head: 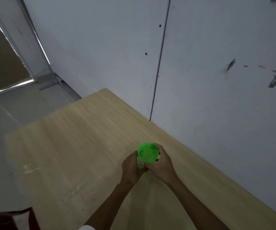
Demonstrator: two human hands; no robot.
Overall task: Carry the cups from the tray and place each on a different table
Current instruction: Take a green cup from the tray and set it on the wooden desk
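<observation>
A bright green plastic cup (147, 152) stands upright over a light wooden table (77, 146), near the table's wall-side edge. My left hand (131, 168) wraps its left side and my right hand (161, 165) wraps its right side, fingers closed around the cup's body. The open mouth of the cup faces up toward the camera. My hands hide the cup's base, so I cannot tell whether it touches the tabletop. No tray or other cup is in view.
A grey-white wall (217, 80) with dark scuffs runs along the table's right side. Grey floor (1, 122) lies to the left, with a metal door frame (39, 68) beyond. A dark red object (9, 219) shows at the bottom left corner.
</observation>
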